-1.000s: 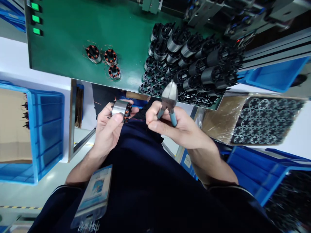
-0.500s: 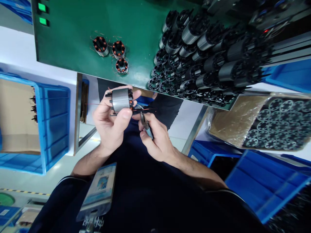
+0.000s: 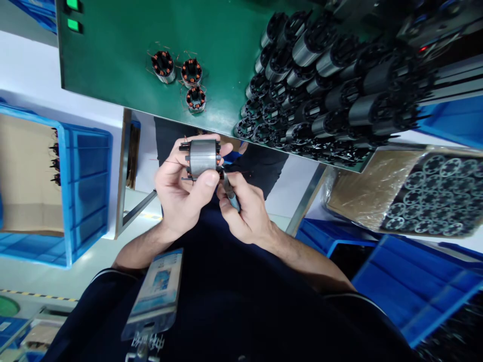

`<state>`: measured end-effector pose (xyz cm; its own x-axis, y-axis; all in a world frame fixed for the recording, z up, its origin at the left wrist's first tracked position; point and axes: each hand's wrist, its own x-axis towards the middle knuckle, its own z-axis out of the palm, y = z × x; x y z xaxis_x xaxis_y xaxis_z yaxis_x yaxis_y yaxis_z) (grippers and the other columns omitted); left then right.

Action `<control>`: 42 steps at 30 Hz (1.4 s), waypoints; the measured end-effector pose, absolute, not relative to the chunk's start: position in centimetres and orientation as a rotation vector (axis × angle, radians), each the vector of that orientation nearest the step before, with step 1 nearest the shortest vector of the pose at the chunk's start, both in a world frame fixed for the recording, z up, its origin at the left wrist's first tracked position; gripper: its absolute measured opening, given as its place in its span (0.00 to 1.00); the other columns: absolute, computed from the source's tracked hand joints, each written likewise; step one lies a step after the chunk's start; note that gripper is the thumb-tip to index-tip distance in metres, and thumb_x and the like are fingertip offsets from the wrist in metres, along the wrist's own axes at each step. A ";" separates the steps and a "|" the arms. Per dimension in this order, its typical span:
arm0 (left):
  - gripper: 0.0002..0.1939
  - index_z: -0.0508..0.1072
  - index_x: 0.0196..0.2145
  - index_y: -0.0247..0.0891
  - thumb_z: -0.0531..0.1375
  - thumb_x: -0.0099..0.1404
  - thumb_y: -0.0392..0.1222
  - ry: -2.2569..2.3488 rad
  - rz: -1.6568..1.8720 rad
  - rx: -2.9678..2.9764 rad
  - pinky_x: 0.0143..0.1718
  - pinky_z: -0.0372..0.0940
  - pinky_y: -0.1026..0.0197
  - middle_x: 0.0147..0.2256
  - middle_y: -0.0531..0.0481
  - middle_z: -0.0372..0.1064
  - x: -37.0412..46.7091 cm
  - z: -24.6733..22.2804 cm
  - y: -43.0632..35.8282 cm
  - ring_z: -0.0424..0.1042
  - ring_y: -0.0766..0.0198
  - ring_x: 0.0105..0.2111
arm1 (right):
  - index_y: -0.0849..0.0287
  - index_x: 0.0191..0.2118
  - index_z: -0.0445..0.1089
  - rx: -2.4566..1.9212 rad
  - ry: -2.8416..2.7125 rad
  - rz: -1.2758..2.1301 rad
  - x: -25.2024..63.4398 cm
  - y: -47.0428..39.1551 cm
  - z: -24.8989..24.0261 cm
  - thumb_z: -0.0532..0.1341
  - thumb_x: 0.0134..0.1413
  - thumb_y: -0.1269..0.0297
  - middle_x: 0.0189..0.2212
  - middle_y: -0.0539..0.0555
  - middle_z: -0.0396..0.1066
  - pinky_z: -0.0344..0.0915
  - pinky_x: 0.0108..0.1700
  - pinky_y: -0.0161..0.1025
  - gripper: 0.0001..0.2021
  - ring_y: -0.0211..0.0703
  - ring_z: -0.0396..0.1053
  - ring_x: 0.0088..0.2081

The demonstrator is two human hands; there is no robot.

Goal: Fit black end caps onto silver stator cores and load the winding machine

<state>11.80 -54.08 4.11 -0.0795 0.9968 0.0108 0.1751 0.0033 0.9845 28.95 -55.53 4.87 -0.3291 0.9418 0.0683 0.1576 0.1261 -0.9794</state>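
Note:
My left hand [image 3: 184, 193] is closed round a motor stator [image 3: 203, 155], a grey laminated cylinder with black slot pieces and thin copper wires at its ends. The stator lies sideways, thumb across its lower edge. In my right hand [image 3: 247, 211] is a pair of cutting pliers [image 3: 229, 191] with pale blue-grey handles. Their jaws reach the stator's right end, close to a loose wire; whether they touch it I cannot tell. Both hands are in front of the bench edge. On the green bench [image 3: 124, 60] stand three wound stators [image 3: 191, 72] with copper coils.
Stacked stator cores [image 3: 313, 85] without visible copper fill the bench's right side. At the left stands a blue crate [image 3: 85, 181] with cardboard inside. A box of metal rings [image 3: 430, 196] and blue bins [image 3: 415, 281] are at the right. A badge [image 3: 156, 291] hangs at my chest.
The pliers have come up against the stator's right end, closing the gap between my hands. The stator has shifted slightly right in view, as has the whole scene.

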 end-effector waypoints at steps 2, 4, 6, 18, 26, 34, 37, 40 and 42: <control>0.34 0.77 0.56 0.47 0.55 0.88 0.81 1.445 1.132 1.319 0.60 0.88 0.44 0.69 0.42 0.81 11.6 3.3 -54.1 0.90 0.46 0.64 | 0.50 0.60 0.75 -1.113 -1.615 1.285 28.8 -55.5 4.6 0.61 0.70 0.74 0.41 0.50 0.81 0.83 0.48 0.45 0.19 0.46 0.79 0.38; 0.34 0.79 0.54 0.46 0.59 0.86 0.81 1.445 1.166 1.258 0.60 0.87 0.45 0.69 0.42 0.81 11.6 1.9 -53.8 0.90 0.46 0.64 | 0.51 0.59 0.77 -1.159 -1.599 1.314 28.7 -55.4 3.8 0.61 0.72 0.72 0.38 0.48 0.80 0.80 0.48 0.42 0.16 0.43 0.75 0.34; 0.32 0.80 0.50 0.45 0.68 0.82 0.79 1.430 1.236 1.110 0.60 0.87 0.46 0.64 0.43 0.84 11.8 0.2 -53.4 0.90 0.47 0.62 | 0.52 0.57 0.79 -1.243 -1.594 1.377 28.8 -55.2 2.3 0.62 0.74 0.69 0.35 0.46 0.77 0.78 0.46 0.40 0.13 0.41 0.70 0.31; 0.37 0.79 0.46 0.42 0.73 0.64 0.81 1.998 1.287 0.618 0.57 0.85 0.46 0.55 0.37 0.89 -6.2 0.1 -57.6 0.92 0.44 0.53 | 0.56 0.58 0.85 -1.777 -1.717 1.631 31.1 -54.1 -4.8 0.63 0.59 0.51 0.31 0.49 0.77 0.72 0.40 0.46 0.27 0.47 0.69 0.28; 0.12 0.81 0.35 0.39 0.77 0.60 0.46 2.729 0.696 0.642 0.56 0.73 0.53 0.46 0.43 0.86 -26.4 3.9 -65.0 0.82 0.50 0.51 | 0.53 0.62 0.86 -1.862 -1.946 1.724 29.6 -52.6 -6.1 0.61 0.58 0.43 0.31 0.51 0.78 0.75 0.41 0.50 0.33 0.52 0.72 0.28; 0.26 0.87 0.41 0.38 0.67 0.77 0.66 2.524 0.359 0.656 0.55 0.77 0.53 0.42 0.40 0.90 -28.2 -1.7 -65.7 0.87 0.48 0.47 | 0.53 0.67 0.85 -1.692 -2.119 1.758 27.4 -52.5 -6.1 0.60 0.67 0.41 0.33 0.52 0.82 0.78 0.45 0.48 0.34 0.52 0.76 0.31; 0.37 0.85 0.44 0.37 0.53 0.83 0.74 2.488 0.384 0.687 0.52 0.81 0.53 0.46 0.37 0.91 -27.8 -1.0 -66.1 0.89 0.47 0.47 | 0.55 0.67 0.84 -1.643 -2.125 1.754 27.6 -52.9 -6.1 0.59 0.70 0.41 0.35 0.55 0.85 0.79 0.48 0.48 0.33 0.55 0.82 0.36; 0.35 0.82 0.49 0.38 0.58 0.80 0.75 2.566 0.416 0.790 0.62 0.81 0.42 0.52 0.32 0.90 -26.8 1.0 -65.4 0.89 0.38 0.53 | 0.57 0.66 0.83 -1.622 -2.129 1.755 27.6 -53.4 -6.0 0.58 0.70 0.43 0.38 0.58 0.86 0.80 0.49 0.49 0.32 0.55 0.83 0.36; 0.33 0.81 0.56 0.40 0.61 0.80 0.73 2.626 0.502 0.914 0.74 0.75 0.34 0.62 0.30 0.86 -25.2 2.0 -63.4 0.85 0.33 0.65 | 0.57 0.66 0.84 -1.629 -2.116 1.753 27.4 -53.6 -5.9 0.58 0.70 0.45 0.37 0.57 0.86 0.79 0.50 0.49 0.31 0.54 0.83 0.35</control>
